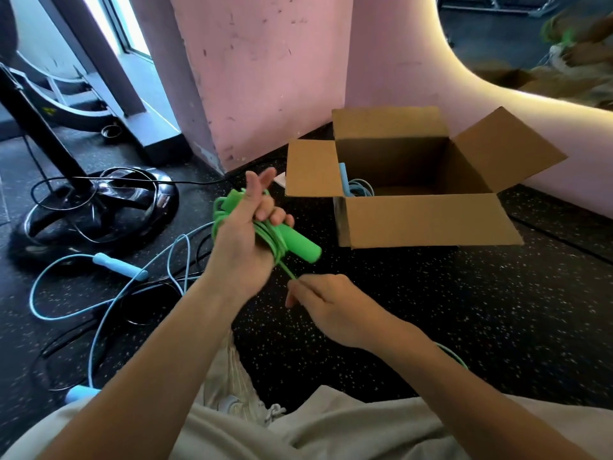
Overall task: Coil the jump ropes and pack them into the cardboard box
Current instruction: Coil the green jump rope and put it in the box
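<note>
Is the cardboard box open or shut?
Open: the cardboard box has all four flaps spread outward, and a coiled blue jump rope shows inside.

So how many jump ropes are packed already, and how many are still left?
One light blue rope already lies coiled inside the open cardboard box. The left hand holds the green rope bundle while the right hand pinches its loose cord. Left on the floor: another light blue rope and what looks like a black one.

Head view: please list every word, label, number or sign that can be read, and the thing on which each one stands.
No text can be read.
Fan base: a small label at its right rim, too blurred to read.
Cardboard box: plain, with no print showing.
Green jump rope: no marking visible.
</note>
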### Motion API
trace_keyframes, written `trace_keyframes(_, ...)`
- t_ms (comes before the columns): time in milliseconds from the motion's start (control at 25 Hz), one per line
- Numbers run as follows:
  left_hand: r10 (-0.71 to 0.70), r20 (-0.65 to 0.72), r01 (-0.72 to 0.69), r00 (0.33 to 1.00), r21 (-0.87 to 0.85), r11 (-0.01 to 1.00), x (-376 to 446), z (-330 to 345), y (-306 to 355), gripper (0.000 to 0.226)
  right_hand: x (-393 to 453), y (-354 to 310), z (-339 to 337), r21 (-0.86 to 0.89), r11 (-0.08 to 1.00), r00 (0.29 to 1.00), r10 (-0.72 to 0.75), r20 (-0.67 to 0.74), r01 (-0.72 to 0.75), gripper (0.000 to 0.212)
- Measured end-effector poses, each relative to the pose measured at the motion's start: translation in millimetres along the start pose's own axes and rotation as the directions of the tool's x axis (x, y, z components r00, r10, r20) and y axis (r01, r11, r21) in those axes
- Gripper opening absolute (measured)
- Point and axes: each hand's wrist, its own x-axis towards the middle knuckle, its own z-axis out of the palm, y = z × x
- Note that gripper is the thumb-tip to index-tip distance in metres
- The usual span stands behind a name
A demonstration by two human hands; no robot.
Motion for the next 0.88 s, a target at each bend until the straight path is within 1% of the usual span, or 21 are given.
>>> trace_keyframes(40,0.099,-0.064,-0.087,0.993,0.166,0.982,4.4,-6.7,5.1,0.032,-1.2,-5.5,0.0,-0.033,0.999,0.998,-0.024,0.053,0.025,0.038)
trace_keyframes(80,0.210,-0.072,-0.158,0.975,0.436,0.886,7.3,-13.8,9.8,0.030,-2.4,-9.5,-2.4,-0.083,0.994,0.996,-0.062,0.061,0.067,0.039)
trace_keyframes(120,0.285,-0.016,-0.186,0.958,0.724,0.665,7.4,-17.8,14.3,0.026,-3.3,-13.7,-8.4,-0.105,0.989,0.994,-0.103,0.028,0.106,0.041)
trace_keyframes(160,0.268,0.054,-0.166,0.962,0.894,0.417,6.1,-20.6,16.4,0.026,-3.7,-17.0,-16.8,-0.104,0.984,0.988,-0.149,-0.037,0.144,0.042)
trace_keyframes(200,0.149,0.070,-0.105,0.986,0.965,0.241,3.3,-21.5,15.0,0.035,-4.2,-20.8,-27.2,-0.098,0.979,0.976,-0.189,-0.112,0.178,0.044)
trace_keyframes(240,-0.042,0.024,-0.017,0.999,0.986,0.166,-1.2,-20.3,12.1,0.048,-4.6,-24.0,-39.2,-0.092,0.974,0.955,-0.220,-0.197,0.205,0.045)
trace_keyframes(280,-0.253,-0.009,0.045,0.967,0.990,0.136,-7.1,-16.8,7.5,0.060,-5.7,-25.5,-51.4,-0.082,0.970,0.927,-0.244,-0.285,0.230,0.047)
trace_keyframes(320,-0.436,0.006,0.063,0.900,0.988,0.143,-13.3,-10.7,0.8,0.071,-6.9,-25.0,-62.3,-0.078,0.965,0.890,-0.260,-0.374,0.249,0.048)
trace_keyframes(360,-0.567,0.062,0.052,0.822,0.982,0.183,-17.4,-6.7,-7.5,0.079,-7.8,-22.2,-71.0,-0.059,0.963,0.850,-0.259,-0.459,0.262,0.050)
trace_keyframes(400,-0.644,0.126,0.051,0.755,0.967,0.248,-21.1,-2.9,-15.9,0.081,-8.6,-18.9,-77.2,-0.033,0.967,0.815,-0.231,-0.531,0.253,0.054)
trace_keyframes(440,-0.682,0.204,0.062,0.702,0.937,0.343,-24.7,0.6,-23.1,0.075,-8.8,-15.9,-81.8,-0.003,0.970,0.791,-0.200,-0.579,0.243,0.057)
trace_keyframes(480,-0.697,0.288,0.088,0.657,0.889,0.450,-27.4,3.2,-28.1,0.065,-8.6,-12.1,-84.2,0.025,0.971,0.779,-0.176,-0.602,0.238,0.059)
trace_keyframes(520,-0.700,0.380,0.136,0.605,0.816,0.561,-29.6,6.1,-30.8,0.058,-7.9,-8.7,-84.3,0.053,0.972,0.784,-0.153,-0.602,0.230,0.060)
trace_keyframes(600,-0.639,0.568,0.292,0.518,0.585,0.757,-29.4,6.6,-30.6,0.048,-4.4,-0.3,-74.5,0.160,0.967,0.837,-0.083,-0.542,0.199,0.061)
trace_keyframes(640,-0.581,0.634,0.379,0.511,0.440,0.814,-27.5,6.5,-28.6,0.045,-1.6,6.7,-64.4,0.228,0.960,0.871,-0.029,-0.490,0.160,0.060)
trace_keyframes(680,-0.511,0.668,0.443,0.541,0.290,0.848,-25.5,7.3,-25.7,0.044,1.3,13.0,-51.8,0.299,0.948,0.908,0.029,-0.418,0.107,0.059)
trace_keyframes(720,-0.434,0.668,0.482,0.605,0.127,0.867,-23.5,8.4,-21.6,0.044,4.2,17.9,-37.0,0.345,0.938,0.939,0.090,-0.331,0.032,0.058)
trace_keyframes(760,-0.345,0.620,0.469,0.704,-0.041,0.882,-21.2,9.1,-17.0,0.044,7.6,23.2,-21.8,0.352,0.934,0.961,0.143,-0.237,-0.052,0.057)
trace_keyframes(800,-0.253,0.513,0.391,0.820,-0.181,0.902,-18.6,9.9,-12.5,0.042,9.6,25.3,-8.4,0.303,0.943,0.969,0.192,-0.153,-0.139,0.056)
trace_keyframes(840,-0.163,0.362,0.270,0.918,-0.267,0.925,-14.4,8.6,-8.6,0.040,9.2,24.8,2.8,0.211,0.956,0.971,0.226,-0.083,-0.205,0.056)
trace_keyframes(880,-0.078,0.204,0.137,0.976,-0.292,0.947,-9.5,5.3,-5.0,0.039,7.1,20.9,12.2,0.104,0.972,0.975,0.217,-0.039,-0.212,0.059)
